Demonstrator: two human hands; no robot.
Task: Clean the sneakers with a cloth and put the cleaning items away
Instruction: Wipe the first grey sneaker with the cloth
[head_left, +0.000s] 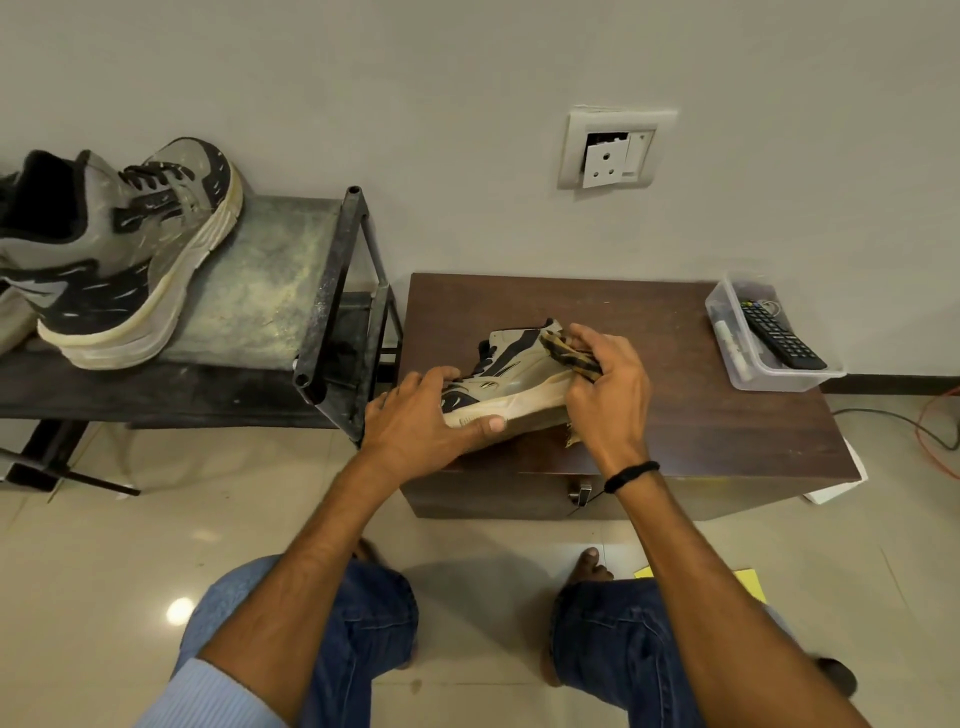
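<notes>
A tan and black sneaker (511, 376) lies on its side on the dark wooden box (701, 415), toe to the left. My left hand (418, 421) grips its toe end, thumb on the sole edge. My right hand (608, 395) holds a brown striped cloth (569, 356) against the heel. The matching sneaker (130, 249) stands on the black shoe rack (322, 332) at the left.
A clear plastic tub (769, 374) with a black remote (779, 335) sits on the box's far right corner. A wall socket (613, 150) is above. Cables (930, 436) run on the floor at the right. Yellow paper (748, 582) lies by my right knee.
</notes>
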